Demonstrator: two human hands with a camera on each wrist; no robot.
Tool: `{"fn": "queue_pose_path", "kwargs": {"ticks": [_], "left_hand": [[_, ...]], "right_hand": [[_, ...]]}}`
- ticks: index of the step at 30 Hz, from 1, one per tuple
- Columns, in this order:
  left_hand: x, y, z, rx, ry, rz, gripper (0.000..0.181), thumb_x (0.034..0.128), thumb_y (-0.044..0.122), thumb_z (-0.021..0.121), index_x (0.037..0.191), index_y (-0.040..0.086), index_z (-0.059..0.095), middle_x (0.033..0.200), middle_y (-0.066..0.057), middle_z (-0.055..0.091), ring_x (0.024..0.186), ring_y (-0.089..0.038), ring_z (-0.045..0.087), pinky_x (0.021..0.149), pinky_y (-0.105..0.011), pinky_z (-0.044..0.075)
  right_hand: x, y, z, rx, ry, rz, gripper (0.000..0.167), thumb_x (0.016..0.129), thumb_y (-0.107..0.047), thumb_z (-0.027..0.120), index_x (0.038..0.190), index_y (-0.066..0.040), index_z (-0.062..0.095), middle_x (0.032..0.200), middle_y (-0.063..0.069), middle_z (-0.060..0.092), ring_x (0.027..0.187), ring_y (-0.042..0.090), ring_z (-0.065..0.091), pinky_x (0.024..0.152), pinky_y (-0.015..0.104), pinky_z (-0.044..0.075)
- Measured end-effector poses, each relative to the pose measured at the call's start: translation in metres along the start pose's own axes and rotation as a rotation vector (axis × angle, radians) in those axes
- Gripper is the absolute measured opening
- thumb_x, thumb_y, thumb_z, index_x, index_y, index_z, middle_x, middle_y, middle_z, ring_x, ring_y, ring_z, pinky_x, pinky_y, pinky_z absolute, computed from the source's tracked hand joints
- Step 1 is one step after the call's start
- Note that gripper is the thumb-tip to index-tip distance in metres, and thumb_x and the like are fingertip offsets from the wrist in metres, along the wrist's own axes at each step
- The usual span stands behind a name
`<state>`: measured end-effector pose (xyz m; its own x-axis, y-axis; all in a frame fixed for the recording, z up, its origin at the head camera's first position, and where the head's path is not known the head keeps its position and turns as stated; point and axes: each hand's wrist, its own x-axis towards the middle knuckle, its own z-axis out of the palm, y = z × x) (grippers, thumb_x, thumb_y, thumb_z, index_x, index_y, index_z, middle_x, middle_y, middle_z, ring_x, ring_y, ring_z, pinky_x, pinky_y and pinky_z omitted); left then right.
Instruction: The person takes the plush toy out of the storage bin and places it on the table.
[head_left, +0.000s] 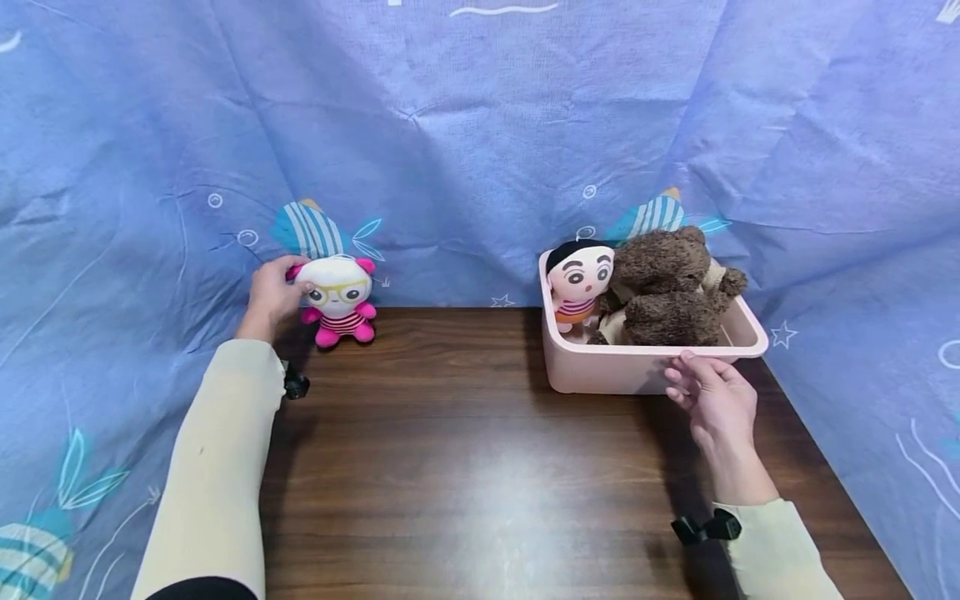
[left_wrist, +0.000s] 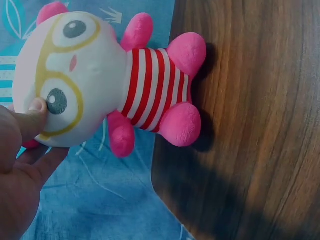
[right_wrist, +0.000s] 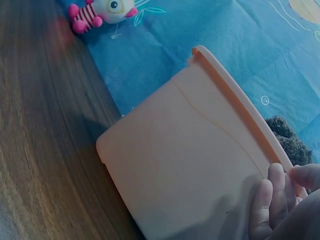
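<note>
A pink and white panda plush toy (head_left: 342,302) with yellow glasses and a red striped shirt sits upright at the table's back left. My left hand (head_left: 274,293) grips the side of its head, thumb (left_wrist: 36,112) on the face beside one eye. At the right stands a pale pink plastic bin (head_left: 600,367). My right hand (head_left: 716,404) pinches the bin's front rim, thumb over the edge and fingers against the outer wall. Inside the bin are a black-haired doll (head_left: 581,279) and a brown plush bear (head_left: 671,312), whose face is not visible.
The brown wood table (head_left: 465,433) extends between and in front of both hands. Blue fabric (head_left: 465,150) with fish prints hangs behind and along the sides, close to the table's edges. Each wrist wears a small black camera mount.
</note>
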<state>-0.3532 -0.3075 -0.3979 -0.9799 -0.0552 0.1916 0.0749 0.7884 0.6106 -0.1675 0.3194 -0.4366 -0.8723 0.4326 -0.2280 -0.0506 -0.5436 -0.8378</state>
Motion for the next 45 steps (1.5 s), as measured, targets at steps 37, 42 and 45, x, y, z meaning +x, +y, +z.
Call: {"fn": "queue_pose_path", "kwargs": {"ticks": [37, 42, 45], "left_hand": [[-0.001, 0.02, -0.006, 0.015, 0.194, -0.039, 0.046, 0.0957, 0.014, 0.056, 0.14, 0.002, 0.061, 0.135, -0.027, 0.058, 0.121, -0.043, 0.057, 0.104, -0.055, 0.044], [-0.003, 0.051, -0.007, -0.056, 0.231, 0.023, 0.043, 0.096, 0.018, 0.059, 0.136, 0.004, 0.064, 0.133, -0.021, 0.061, 0.121, -0.039, 0.062, 0.104, -0.052, 0.048], [-0.004, 0.076, -0.004, -0.09, 0.158, 0.07, 0.045, 0.0977, 0.023, 0.06, 0.139, 0.006, 0.063, 0.137, -0.019, 0.061, 0.123, -0.038, 0.06, 0.103, -0.052, 0.048]], "right_hand": [[0.001, 0.0, 0.001, -0.018, -0.02, 0.042, 0.009, 0.091, -0.003, 0.077, 0.086, -0.006, 0.07, 0.081, 0.005, 0.078, 0.063, 0.017, 0.075, 0.047, 0.03, 0.058], [-0.001, -0.001, 0.001, -0.012, -0.018, 0.053, 0.009, 0.09, -0.003, 0.077, 0.085, -0.006, 0.07, 0.08, 0.005, 0.078, 0.063, 0.017, 0.075, 0.047, 0.03, 0.057], [-0.002, -0.003, 0.001, 0.004, -0.01, 0.057, 0.01, 0.091, -0.001, 0.076, 0.083, -0.007, 0.071, 0.079, 0.005, 0.078, 0.063, 0.017, 0.075, 0.047, 0.03, 0.057]]}}
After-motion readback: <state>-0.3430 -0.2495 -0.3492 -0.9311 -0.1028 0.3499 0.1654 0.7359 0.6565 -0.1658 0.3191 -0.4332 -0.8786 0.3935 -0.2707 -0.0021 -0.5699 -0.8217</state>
